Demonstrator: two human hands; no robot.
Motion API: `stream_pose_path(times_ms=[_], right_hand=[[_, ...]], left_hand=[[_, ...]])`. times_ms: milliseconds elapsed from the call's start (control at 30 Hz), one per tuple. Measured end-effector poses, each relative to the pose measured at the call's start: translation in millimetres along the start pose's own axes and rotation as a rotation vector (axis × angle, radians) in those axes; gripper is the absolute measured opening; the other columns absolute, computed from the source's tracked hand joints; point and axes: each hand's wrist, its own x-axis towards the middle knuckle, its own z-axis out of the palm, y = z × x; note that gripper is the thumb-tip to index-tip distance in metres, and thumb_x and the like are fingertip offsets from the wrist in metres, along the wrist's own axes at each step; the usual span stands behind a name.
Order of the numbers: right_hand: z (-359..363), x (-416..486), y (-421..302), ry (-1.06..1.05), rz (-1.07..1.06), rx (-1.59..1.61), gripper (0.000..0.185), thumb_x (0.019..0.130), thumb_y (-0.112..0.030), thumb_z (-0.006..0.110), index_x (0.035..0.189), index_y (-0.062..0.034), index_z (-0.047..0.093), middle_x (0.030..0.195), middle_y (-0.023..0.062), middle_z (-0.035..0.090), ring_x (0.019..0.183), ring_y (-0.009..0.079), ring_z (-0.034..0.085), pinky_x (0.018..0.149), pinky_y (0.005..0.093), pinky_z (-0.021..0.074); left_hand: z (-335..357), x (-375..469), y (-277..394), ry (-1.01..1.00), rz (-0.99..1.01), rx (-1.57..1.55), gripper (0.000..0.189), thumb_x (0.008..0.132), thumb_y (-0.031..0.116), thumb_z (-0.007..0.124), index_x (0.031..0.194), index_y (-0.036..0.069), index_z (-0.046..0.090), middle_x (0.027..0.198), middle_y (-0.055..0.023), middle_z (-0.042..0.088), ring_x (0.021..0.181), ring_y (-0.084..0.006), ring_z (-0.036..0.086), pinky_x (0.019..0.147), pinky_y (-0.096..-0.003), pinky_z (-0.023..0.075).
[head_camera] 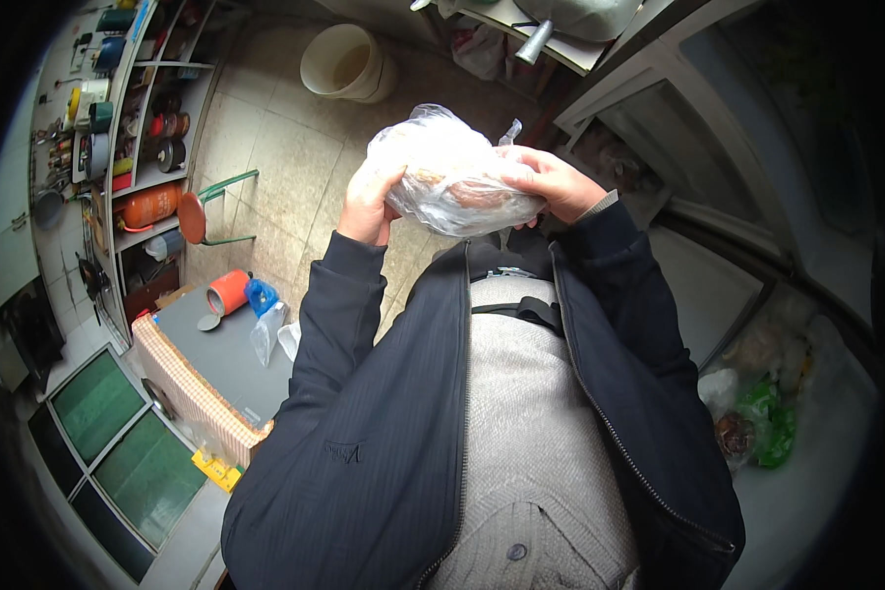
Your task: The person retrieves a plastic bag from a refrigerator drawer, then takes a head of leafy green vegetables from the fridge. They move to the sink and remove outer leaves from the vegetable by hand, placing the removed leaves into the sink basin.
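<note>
A clear plastic bag [450, 173] with pale and brownish food inside hangs in the air before my chest, above the tiled floor. Glare and the crumpled film hide what the food is. My left hand [370, 198] grips the bag's left side, thumb on top. On the opposite side, my right hand [553, 181] holds it with the fingers partly beneath. A twisted end of the film [512, 133] sticks up beside my right hand.
A white bucket [346, 66] stands on the floor ahead. To the left are a round stool [193, 218], shelves with an orange gas cylinder [153, 206], and a grey-topped object [214, 346] bearing a red canister [228, 292] and plastic bags. An open refrigerator or freezer compartment [789, 472] with bagged items lies right.
</note>
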Motion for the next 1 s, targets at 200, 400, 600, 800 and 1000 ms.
stream_pose_path(times_ms=[200, 400, 600, 800, 1000], right_hand=[[6.9, 5.0, 5.8, 0.033, -0.128, -0.044, 0.068, 0.081, -0.037, 0.078, 0.133, -0.0036, 0.050, 0.104, 0.0054, 0.065, 0.070, 0.0114, 0.063, 0.052, 0.0229, 0.0499], [6.1, -0.5, 2.8, 0.016, -0.095, 0.060, 0.057, 0.090, -0.034, 0.069, 0.134, -0.0024, 0.050, 0.097, 0.0055, 0.066, 0.060, 0.0101, 0.061, 0.048, 0.0216, 0.0492], [5.0, 4.0, -0.1, 0.067, 0.052, 0.287, 0.039, 0.102, -0.036, 0.050, 0.112, 0.0007, 0.059, 0.074, 0.0064, 0.066, 0.042, 0.0100, 0.053, 0.038, 0.0214, 0.0442], [9.6, 4.8, -3.6, 0.103, 0.173, 0.277, 0.049, 0.102, -0.045, 0.045, 0.099, 0.0005, 0.063, 0.068, 0.0067, 0.065, 0.038, 0.0106, 0.050, 0.037, 0.0222, 0.0424], [25.5, 9.9, -7.5, 0.194, 0.156, -0.173, 0.069, 0.096, -0.065, 0.041, 0.102, -0.0014, 0.067, 0.076, 0.0063, 0.065, 0.048, 0.0097, 0.055, 0.044, 0.0231, 0.0464]], left_hand=[[-3.5, -0.9, 6.1, 0.030, 0.025, 0.016, 0.045, 0.090, 0.018, 0.067, 0.130, 0.002, 0.053, 0.119, -0.0104, 0.062, 0.102, -0.0206, 0.065, 0.081, -0.0352, 0.0567], [-2.5, 1.6, 3.4, 0.032, 0.064, 0.043, 0.053, 0.089, 0.021, 0.069, 0.135, 0.005, 0.049, 0.124, -0.0104, 0.059, 0.108, -0.0202, 0.061, 0.082, -0.0346, 0.0557], [-4.7, -1.9, 5.7, -0.113, 0.130, 0.153, 0.076, 0.082, 0.025, 0.078, 0.144, 0.009, 0.037, 0.127, -0.0095, 0.055, 0.103, -0.0192, 0.060, 0.068, -0.0300, 0.0556], [-16.6, -2.6, 3.6, -0.121, 0.091, 0.168, 0.069, 0.081, 0.031, 0.080, 0.136, 0.010, 0.044, 0.115, -0.0073, 0.060, 0.088, -0.0148, 0.062, 0.052, -0.0242, 0.0499], [-26.6, 9.8, -6.3, 0.054, -0.021, 0.155, 0.066, 0.086, 0.054, 0.067, 0.130, 0.007, 0.051, 0.112, -0.0067, 0.065, 0.097, -0.0161, 0.066, 0.068, -0.0302, 0.0583]])
